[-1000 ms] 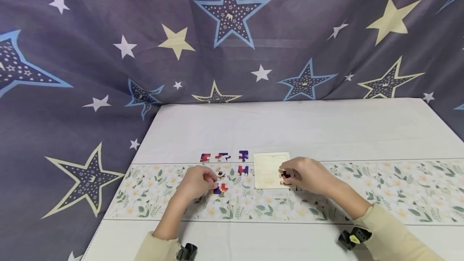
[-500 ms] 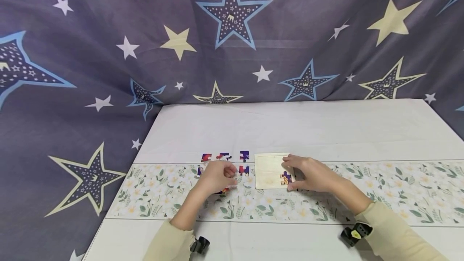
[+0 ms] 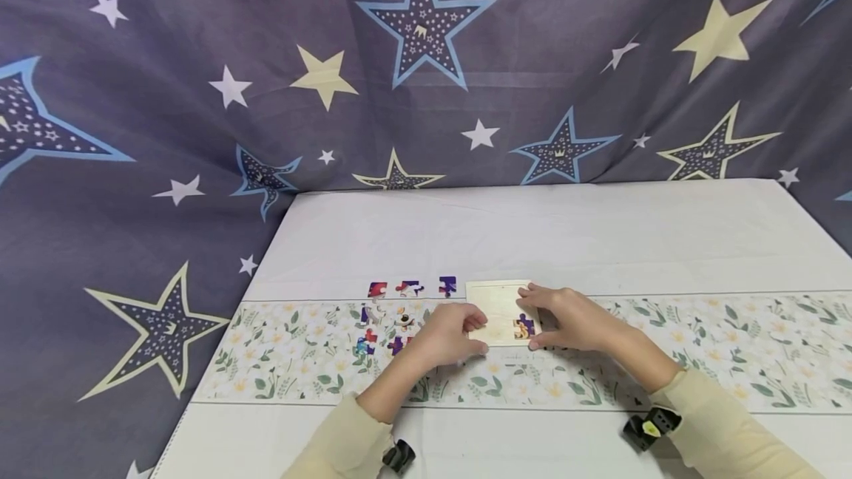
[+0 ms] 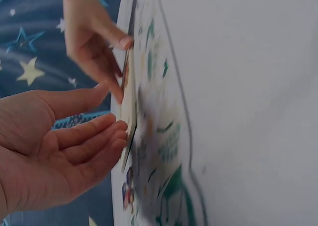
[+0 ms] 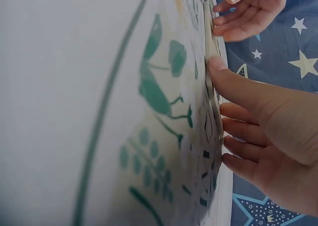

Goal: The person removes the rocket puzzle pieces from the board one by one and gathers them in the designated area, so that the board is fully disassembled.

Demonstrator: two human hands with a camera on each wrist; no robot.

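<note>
A pale wooden puzzle tray (image 3: 492,296) lies on the table with one jigsaw piece (image 3: 524,327) in its lower right corner. My right hand (image 3: 566,320) holds the tray's right side, its thumb at the near corner and fingertips at the edge farther up. At the tray's left edge is my left hand (image 3: 447,335), palm and loosely extended fingers showing in the left wrist view, with no piece between them. Left of it lie several purple and red puzzle pieces (image 3: 404,320); the one nearest the tray is hidden behind the hand.
A floral band (image 3: 293,361) runs across the white tablecloth (image 3: 506,235). Behind the table hangs a dark curtain with stars (image 3: 426,131). More pieces, a red one (image 3: 377,289) and a purple one (image 3: 447,286), lie along the band's far edge.
My left hand has moved right, from the loose pieces to the tray's left edge. My right hand has let go of the corner piece and now holds the tray's side.
</note>
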